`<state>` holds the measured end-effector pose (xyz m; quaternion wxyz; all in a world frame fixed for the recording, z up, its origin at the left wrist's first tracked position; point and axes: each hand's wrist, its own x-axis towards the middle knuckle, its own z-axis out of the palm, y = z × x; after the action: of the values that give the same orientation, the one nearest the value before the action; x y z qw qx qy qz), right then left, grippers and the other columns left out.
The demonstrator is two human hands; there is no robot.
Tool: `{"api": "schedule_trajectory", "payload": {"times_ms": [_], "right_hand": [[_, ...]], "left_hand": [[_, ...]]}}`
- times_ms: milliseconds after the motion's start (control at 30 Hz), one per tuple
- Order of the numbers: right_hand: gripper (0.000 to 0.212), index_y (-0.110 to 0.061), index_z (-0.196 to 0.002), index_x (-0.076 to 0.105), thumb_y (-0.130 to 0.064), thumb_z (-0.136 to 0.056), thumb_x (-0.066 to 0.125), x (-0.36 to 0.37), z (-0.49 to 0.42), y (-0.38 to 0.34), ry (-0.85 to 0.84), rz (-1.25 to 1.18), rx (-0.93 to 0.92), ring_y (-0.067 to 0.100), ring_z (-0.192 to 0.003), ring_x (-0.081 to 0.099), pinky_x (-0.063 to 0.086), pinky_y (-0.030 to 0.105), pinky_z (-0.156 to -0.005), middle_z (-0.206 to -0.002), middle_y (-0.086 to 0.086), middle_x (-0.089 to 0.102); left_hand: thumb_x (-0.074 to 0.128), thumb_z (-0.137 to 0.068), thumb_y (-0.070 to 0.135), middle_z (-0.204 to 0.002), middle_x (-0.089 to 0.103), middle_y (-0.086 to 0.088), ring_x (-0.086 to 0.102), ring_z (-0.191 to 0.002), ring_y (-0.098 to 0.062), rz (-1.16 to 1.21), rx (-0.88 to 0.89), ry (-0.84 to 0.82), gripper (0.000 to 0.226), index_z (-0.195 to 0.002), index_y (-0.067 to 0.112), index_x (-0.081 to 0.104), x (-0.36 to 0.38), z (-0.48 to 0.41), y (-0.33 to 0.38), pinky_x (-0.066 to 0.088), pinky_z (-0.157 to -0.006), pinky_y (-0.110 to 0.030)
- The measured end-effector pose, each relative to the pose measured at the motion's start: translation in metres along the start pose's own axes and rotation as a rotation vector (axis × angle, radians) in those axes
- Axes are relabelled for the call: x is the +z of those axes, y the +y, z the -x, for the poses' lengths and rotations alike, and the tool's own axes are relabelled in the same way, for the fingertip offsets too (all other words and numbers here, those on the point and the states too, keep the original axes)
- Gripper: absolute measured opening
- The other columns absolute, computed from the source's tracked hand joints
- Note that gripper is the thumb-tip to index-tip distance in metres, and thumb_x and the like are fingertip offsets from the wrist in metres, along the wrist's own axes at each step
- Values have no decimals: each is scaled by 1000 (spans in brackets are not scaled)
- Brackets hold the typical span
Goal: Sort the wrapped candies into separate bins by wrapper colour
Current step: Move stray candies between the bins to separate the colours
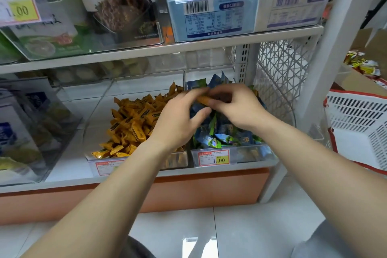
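Fingers (pixel 198 91) of my left hand (pixel 178 117) and my right hand (pixel 238 107) meet at centre frame, both pinching one orange candy (pixel 202 99) just above the blue candies (pixel 211 134) in the right-hand clear bin (pixel 251 155). Just left, past a clear divider wall (pixel 184 77), lies the heap of orange candies (pixel 129 123), and a white shelf board (pixel 146 52) hangs low over both. Toward the right edge I see a lattice side panel (pixel 280 73), a white upright (pixel 326 48) and a white basket (pixel 360 123); tiled floor (pixel 240 226) fills the lower frame.
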<state>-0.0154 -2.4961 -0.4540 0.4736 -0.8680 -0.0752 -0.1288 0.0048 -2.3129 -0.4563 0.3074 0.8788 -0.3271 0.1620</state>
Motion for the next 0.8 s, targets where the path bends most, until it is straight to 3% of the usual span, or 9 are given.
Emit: {"api": "schedule_trajectory", "payload": {"times_ms": [67, 133, 233, 333, 400, 500, 567, 667, 800], "right_hand": [[14, -20, -102, 72, -14, -90, 71, -1, 2, -6, 3, -341, 90, 12, -87, 72, 58, 27, -75, -94, 2, 76], [11, -15, -100, 69, -8, -92, 68, -11, 1, -1, 79, -473, 176, 17, -81, 74, 60, 28, -71, -95, 12, 75], [9, -15, -100, 69, -20, -94, 63, -34, 0, 26, 203, -32, 219, 23, -89, 69, 55, 36, -79, -100, 7, 73], [8, -23, -100, 66, -24, -94, 61, -42, 8, 56, 29, 329, 332, 21, -91, 61, 41, 28, -72, -106, 6, 71], [22, -19, -115, 67, -23, -94, 61, -36, 11, 71, -127, 460, 395, 26, -101, 61, 41, 27, -75, -117, 10, 69], [33, -19, -127, 63, -25, -95, 59, -25, 11, 75, -168, 420, 365, 29, -111, 61, 49, 33, -88, -125, 10, 66], [32, -21, -127, 63, -24, -96, 58, -19, 9, 74, -194, 355, 334, 28, -112, 61, 49, 38, -95, -126, 8, 67], [31, -20, -125, 63, -19, -95, 58, -16, 3, 71, -205, 303, 320, 26, -112, 61, 49, 35, -95, -124, 7, 67], [27, -21, -122, 66, -28, -96, 57, -14, -2, 75, -235, 348, 328, 27, -111, 61, 50, 39, -95, -127, 8, 65]], "left_hand": [[70, -90, 33, -104, 68, 16, 63, -94, 1, 120, -4, 88, 31, -120, 28, 63, -5, -2, 2, 49, -79, -16], [72, -88, 36, -91, 66, 17, 61, -81, 0, 69, -86, 160, 21, -107, 29, 65, -16, -4, -7, 46, -67, -14], [70, -87, 34, -107, 67, 2, 62, -98, -20, -286, -279, 124, 28, -114, 27, 64, -34, 0, -36, 51, -73, -31], [66, -89, 39, -119, 66, -4, 60, -110, -25, -262, -361, 120, 37, -121, 21, 64, -35, 6, -44, 52, -87, -39], [63, -89, 47, -113, 68, 3, 62, -106, -17, -156, -305, 93, 40, -119, 22, 64, -24, 9, -29, 52, -87, -35], [57, -87, 56, -119, 65, 6, 58, -110, -13, -214, -71, 31, 49, -126, 25, 60, -4, 13, -3, 48, -89, -31], [52, -88, 58, -133, 60, 5, 53, -122, -13, -217, 70, -60, 57, -136, 27, 54, 9, 13, 12, 48, -98, -34], [44, -92, 66, -155, 40, 8, 44, -136, -17, -272, 118, -301, 67, -151, 38, 33, 27, 11, 25, 46, -104, -37], [36, -93, 70, -142, 53, 10, 55, -124, -18, -458, 93, -354, 56, -137, 42, 53, 39, 6, 20, 47, -92, -35]]}}
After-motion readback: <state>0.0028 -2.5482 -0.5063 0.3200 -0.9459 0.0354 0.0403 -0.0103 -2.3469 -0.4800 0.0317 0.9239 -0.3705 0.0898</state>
